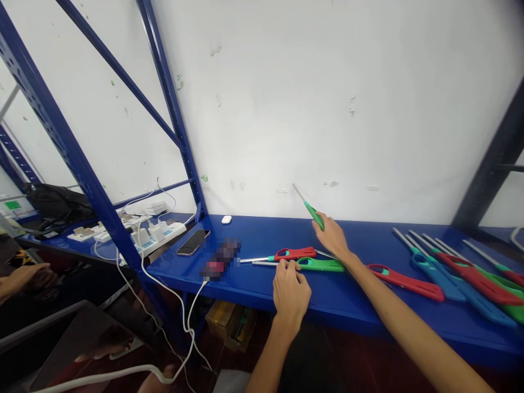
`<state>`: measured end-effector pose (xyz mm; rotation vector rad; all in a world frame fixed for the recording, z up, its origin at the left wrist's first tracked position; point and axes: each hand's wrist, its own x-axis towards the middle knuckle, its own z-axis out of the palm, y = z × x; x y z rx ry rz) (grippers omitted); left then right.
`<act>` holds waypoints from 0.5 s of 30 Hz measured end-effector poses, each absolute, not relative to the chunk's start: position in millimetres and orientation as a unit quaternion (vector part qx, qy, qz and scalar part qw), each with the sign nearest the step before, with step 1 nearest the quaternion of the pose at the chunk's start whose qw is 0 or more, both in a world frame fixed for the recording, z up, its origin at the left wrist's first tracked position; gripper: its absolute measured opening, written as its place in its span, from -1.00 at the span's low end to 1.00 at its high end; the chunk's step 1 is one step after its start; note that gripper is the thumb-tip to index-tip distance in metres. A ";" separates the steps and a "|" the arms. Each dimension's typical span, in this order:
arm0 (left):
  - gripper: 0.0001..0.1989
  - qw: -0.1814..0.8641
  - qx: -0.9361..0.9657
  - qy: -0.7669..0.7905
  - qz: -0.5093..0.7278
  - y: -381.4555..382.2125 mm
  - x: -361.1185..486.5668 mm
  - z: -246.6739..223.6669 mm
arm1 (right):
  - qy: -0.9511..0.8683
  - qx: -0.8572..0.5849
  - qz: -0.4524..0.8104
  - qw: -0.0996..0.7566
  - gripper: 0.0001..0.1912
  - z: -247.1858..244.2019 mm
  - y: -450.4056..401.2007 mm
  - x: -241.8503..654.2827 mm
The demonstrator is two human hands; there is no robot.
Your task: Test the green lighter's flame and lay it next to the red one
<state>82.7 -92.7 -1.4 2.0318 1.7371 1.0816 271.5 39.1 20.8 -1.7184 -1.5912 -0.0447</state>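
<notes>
My right hand [331, 236] is closed round a green lighter [314, 215], raised above the blue table [254, 229] with its metal tube pointing up and left. Near the front edge, my left hand [291, 289] has its fingers bent at the metal tube of another green lighter [321, 265] lying flat; whether it grips it is hard to tell. Just behind that one lies a red lighter [295, 253], its tube pointing left. To the right of my right forearm is another red lighter [405, 281].
Several lighters lie at the right, including a blue one [440, 275]. A phone [194, 242], a blurred dark device [221, 260] with a white cable and a small white case [226, 219] are at the left. A power strip [164, 237] stands beyond the blue post. Another person's hand [30, 277] shows at far left.
</notes>
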 end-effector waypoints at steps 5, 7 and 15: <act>-0.68 0.103 0.707 0.603 0.355 -90.8 84.4 -2.8 | -0.676 -0.635 -0.038 0.371 -0.61 24.8 31.1 267.5; -0.68 0.093 0.709 0.604 0.351 -89.5 85.2 -4.5 | -0.691 -0.622 -0.045 0.365 -0.61 24.9 29.7 266.2; -0.70 0.046 0.753 0.549 0.361 -87.4 76.7 -2.9 | -0.704 -0.590 -0.071 0.389 -0.61 20.0 32.6 264.0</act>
